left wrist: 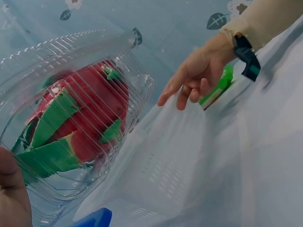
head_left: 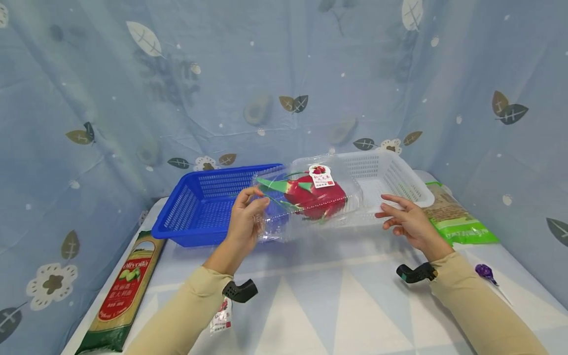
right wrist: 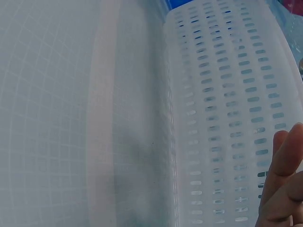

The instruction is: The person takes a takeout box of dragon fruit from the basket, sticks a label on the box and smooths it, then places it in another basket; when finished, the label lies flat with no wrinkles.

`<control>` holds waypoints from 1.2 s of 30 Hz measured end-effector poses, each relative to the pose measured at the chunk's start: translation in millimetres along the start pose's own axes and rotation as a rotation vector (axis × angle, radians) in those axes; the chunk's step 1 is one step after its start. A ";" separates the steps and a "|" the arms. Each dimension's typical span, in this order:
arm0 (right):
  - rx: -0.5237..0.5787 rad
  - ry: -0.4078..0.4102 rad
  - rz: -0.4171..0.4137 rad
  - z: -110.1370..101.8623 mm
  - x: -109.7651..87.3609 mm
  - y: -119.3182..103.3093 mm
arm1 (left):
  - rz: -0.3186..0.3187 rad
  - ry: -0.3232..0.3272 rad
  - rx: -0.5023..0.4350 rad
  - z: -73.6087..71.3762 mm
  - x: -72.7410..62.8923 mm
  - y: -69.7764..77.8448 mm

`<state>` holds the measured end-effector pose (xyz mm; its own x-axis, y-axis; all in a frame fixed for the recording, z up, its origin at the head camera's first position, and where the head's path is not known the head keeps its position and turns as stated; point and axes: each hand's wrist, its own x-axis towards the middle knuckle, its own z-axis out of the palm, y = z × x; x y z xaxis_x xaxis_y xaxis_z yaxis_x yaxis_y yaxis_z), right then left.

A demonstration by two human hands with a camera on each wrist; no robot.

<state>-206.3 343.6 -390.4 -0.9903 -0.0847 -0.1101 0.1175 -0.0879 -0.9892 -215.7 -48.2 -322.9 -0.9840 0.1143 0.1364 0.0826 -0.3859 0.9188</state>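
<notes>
My left hand [head_left: 245, 219] pinches the left end of a clear plastic clamshell box [head_left: 281, 227], holding it up in front of the two baskets. Inside the box lies a red dragon fruit [left wrist: 90, 113] with green leafy scales. A white label [head_left: 321, 176] is stuck on the box. My right hand [head_left: 410, 224] hovers apart from the box, near the right front of the white basket [head_left: 381, 172], its fingers loosely spread and holding nothing. In the right wrist view, only some fingers [right wrist: 284, 184] appear beside the basket's slotted wall.
A blue basket [head_left: 191, 209] stands left of the white one. At the left edge lies an olivoilà pasta pack [head_left: 126, 286]. A green-and-brown bag [head_left: 461, 222] lies at right, near a small purple object [head_left: 485, 272]. Another label [head_left: 221, 319] lies near my left forearm.
</notes>
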 end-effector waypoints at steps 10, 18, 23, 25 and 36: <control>-0.013 0.014 0.013 0.7 3.2 -1.0 | 0.023 -0.051 0.017 19.7 57.7 -8.3; -0.026 0.016 0.023 2.8 5.4 1.9 | -0.008 -0.064 0.034 33.6 98.5 -21.6; -0.050 0.034 0.030 1.3 3.8 2.2 | -0.008 -0.072 0.045 49.4 123.0 -31.1; -0.062 0.042 0.033 0.3 2.8 2.3 | -0.011 -0.072 0.046 56.5 132.6 -35.7; -0.088 0.046 0.030 -0.7 2.1 2.2 | -0.055 -0.063 0.049 81.0 163.4 -69.3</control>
<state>-208.2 343.9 -392.9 -0.9891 -0.0398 -0.1420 0.1420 0.0012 -0.9899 -369.5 71.3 -334.3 -0.9757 0.1917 0.1064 0.0374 -0.3327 0.9423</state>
